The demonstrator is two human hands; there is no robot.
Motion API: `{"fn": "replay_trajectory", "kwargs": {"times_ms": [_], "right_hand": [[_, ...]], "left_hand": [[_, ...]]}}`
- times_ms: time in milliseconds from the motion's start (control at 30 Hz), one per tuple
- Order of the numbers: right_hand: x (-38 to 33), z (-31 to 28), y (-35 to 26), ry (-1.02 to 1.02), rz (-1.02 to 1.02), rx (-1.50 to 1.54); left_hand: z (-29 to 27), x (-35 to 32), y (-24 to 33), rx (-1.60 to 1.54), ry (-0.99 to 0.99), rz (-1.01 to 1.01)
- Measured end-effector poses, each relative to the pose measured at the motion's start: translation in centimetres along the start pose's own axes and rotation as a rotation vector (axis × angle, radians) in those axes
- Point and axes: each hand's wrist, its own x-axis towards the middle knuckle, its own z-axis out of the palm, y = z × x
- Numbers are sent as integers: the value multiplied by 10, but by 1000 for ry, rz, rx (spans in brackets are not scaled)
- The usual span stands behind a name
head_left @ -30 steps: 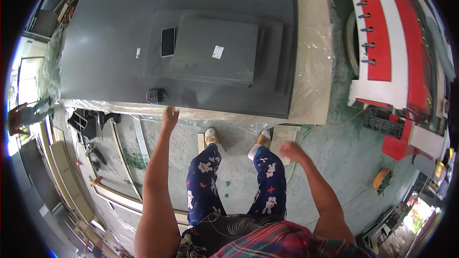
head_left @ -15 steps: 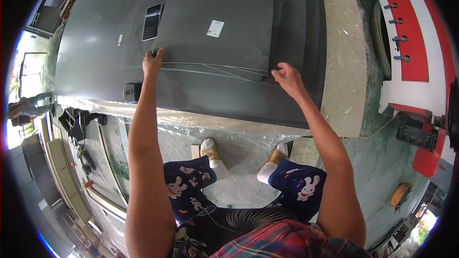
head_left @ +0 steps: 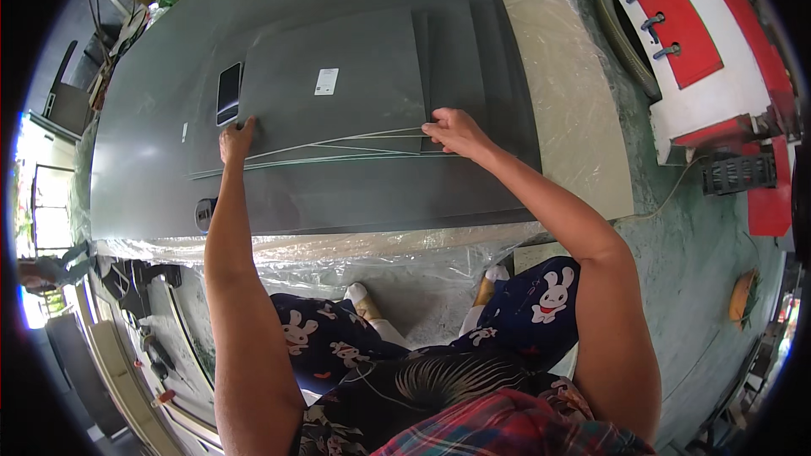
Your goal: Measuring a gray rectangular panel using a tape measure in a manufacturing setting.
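Several thin dark grey panels lie stacked; the top panel [head_left: 329, 46] bears a white label [head_left: 326, 82]. My right hand [head_left: 456, 133] pinches its front right corner between thumb and fingers. That edge stands slightly apart from the sheets below, leaving narrow wedge-shaped gaps. At the front left corner my left hand [head_left: 236, 142] grips the edge, its thumb on top and the other fingers mostly hidden. A smartphone [head_left: 229, 93] with a dark screen lies just beyond my left hand. Beside my left forearm sits a tape measure [head_left: 205, 214], partly covered by the arm.
Beneath the stack is a large dark grey sheet [head_left: 135, 177] on a plastic-wrapped pale base [head_left: 574, 118]. A red and white machine [head_left: 684, 42] with a row of dark knobs stands at right, near a black crate [head_left: 737, 174]. Tools and long strips lie on the floor at left.
My right hand has closed on the panel's right corner, where its fingers were apart before. My left hand now grips the left corner. The whole view has shifted.
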Motion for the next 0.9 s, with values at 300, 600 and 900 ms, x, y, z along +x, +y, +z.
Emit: {"fn": "replay_trajectory", "kwargs": {"times_ms": [300, 600, 900], "right_hand": [[8, -7, -9, 61, 73, -75], [-13, -46, 14, 57, 195, -134], [-42, -106, 38, 45, 367, -60]], "left_hand": [[-18, -18, 14, 52, -182, 48], [-26, -58, 61, 62, -264, 56], [-20, -74, 115, -4, -474, 211]]}}
